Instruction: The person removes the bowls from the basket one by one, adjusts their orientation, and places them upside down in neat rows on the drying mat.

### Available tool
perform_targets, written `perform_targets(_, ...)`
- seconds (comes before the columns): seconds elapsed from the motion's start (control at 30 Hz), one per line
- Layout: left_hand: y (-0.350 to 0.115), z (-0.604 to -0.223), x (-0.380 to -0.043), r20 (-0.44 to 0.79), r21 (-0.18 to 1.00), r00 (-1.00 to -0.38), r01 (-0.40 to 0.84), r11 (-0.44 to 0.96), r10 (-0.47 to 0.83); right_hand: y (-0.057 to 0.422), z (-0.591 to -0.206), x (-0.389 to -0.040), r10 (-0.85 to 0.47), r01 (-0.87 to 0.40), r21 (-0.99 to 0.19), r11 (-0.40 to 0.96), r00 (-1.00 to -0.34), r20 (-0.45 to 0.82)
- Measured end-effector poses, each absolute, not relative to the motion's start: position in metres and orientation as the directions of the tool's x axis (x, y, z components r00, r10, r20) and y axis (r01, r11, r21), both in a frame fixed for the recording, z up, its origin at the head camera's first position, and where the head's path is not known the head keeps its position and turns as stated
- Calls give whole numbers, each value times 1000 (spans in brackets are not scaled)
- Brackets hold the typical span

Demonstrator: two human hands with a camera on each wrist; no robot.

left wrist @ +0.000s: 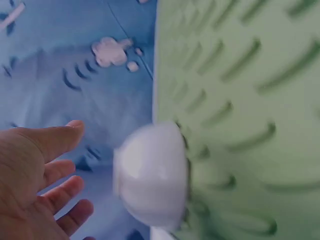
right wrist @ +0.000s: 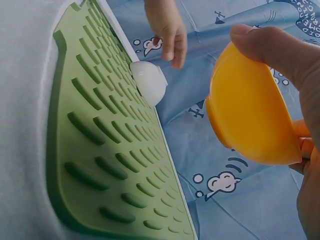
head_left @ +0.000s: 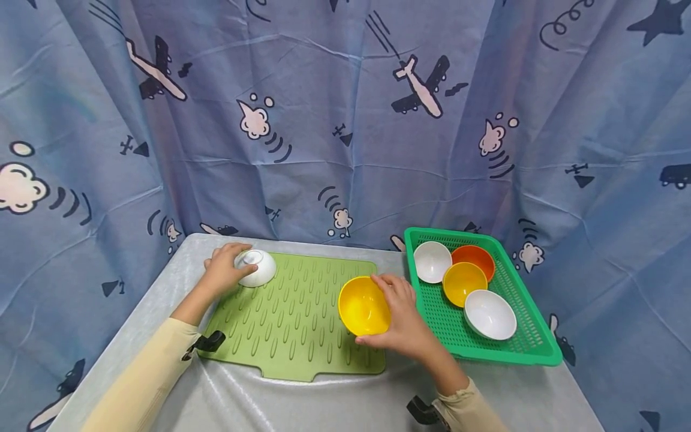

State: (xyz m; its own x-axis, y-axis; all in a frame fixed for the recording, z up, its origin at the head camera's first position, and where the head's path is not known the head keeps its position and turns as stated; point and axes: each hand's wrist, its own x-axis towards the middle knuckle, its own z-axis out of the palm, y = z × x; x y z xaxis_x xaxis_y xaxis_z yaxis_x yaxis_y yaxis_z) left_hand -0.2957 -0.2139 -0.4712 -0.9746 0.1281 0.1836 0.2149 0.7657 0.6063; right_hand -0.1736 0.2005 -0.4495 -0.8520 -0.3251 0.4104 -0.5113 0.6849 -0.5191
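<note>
A white bowl [head_left: 262, 270] lies upside down at the far left corner of the green draining mat [head_left: 302, 318]. My left hand [head_left: 225, 268] is just above it with fingers spread; the left wrist view shows a gap between the hand [left wrist: 35, 175] and the bowl [left wrist: 152, 175]. Over the mat's right side, my right hand [head_left: 398, 312] holds a yellow bowl [head_left: 363, 307] by its rim, its inside facing me in the head view. In the right wrist view the thumb and fingers pinch opposite edges of the yellow bowl [right wrist: 250, 110], which is held above the mat.
At the right stands a green basket [head_left: 531, 354] holding a white bowl [head_left: 432, 262], an orange bowl [head_left: 480, 257], a yellow bowl [head_left: 463, 284] and another white bowl [head_left: 490, 315]. A patterned blue curtain [head_left: 324, 132] hangs behind the white-covered table [head_left: 216, 402].
</note>
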Motion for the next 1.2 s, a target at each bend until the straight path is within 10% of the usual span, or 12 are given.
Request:
perform_targets(0.47,-145,-436,-225,271,699,-889,446,558,370,200,-459,-173,-372,-548,-488,679,-830,415)
perform_targets(1.2,-83,-466,-179,92,847,-863,330,417,497,197,-469,-167,-444,-636,-415,651,-762,471)
